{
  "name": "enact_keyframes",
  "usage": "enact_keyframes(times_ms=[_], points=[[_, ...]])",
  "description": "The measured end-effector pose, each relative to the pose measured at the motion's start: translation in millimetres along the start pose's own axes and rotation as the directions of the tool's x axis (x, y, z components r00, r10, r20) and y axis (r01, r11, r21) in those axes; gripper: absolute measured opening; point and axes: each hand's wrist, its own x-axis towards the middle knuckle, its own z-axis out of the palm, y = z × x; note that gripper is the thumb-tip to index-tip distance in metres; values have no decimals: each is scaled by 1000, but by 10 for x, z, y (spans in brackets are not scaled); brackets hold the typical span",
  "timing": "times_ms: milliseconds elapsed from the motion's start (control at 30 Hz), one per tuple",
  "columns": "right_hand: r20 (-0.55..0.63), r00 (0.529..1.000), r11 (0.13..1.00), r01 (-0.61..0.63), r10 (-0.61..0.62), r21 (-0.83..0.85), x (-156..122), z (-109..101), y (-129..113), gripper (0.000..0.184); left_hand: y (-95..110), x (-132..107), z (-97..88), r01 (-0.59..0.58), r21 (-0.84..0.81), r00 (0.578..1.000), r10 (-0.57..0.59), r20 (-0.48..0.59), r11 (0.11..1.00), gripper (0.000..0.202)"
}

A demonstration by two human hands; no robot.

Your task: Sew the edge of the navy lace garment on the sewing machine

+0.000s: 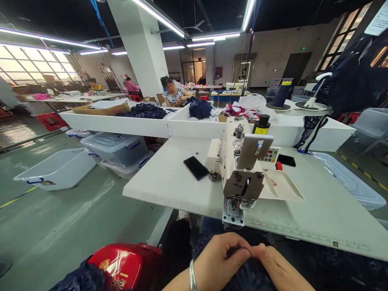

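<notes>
Both hands pinch dark blue fabric (242,279) together, left hand (220,260) and right hand (277,268) touching at the fingertips. Each grip is clamped on it. Just beyond the grip stands the sewing machine (242,169) on the desk (169,178).

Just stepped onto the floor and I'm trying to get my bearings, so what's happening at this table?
A person sits at a white table facing a sewing machine. Their left hand and right hand meet low in front of it, pinching dark blue fabric in the lap, below the needle end. A black phone lies on the table left of the machine. Farther back, another person works at a table with more dark fabric.
</notes>
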Motion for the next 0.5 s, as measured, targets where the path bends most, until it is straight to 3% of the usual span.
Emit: enact_keyframes(times_ms=[133, 267, 333, 400, 500], points=[[12, 998, 934, 48, -56, 354, 75, 118, -188, 47, 113, 5, 22, -115, 102, 992, 120, -41, 988, 10], [22, 999, 733, -36, 29, 679, 137, 155, -318, 25, 199, -25, -78, -141, 149, 986, 152, -69, 979, 12], [-15, 998, 656, -24, 55, 754, 186, 153, -329, 21, 183, -14, -146, -145, 219, 978, 174, -119, 965, 14], [-127, 992, 699, 73, 25, 711, 267, 154, -318, 23, 127, 26, -207, -163, 343, 957, 232, -172, 925, 14], [-342, 937, 875, 227, -75, 428, 432, 185, -289, 30, 18, 110, -262, -131, 627, 896, 363, -257, 768, 17]])
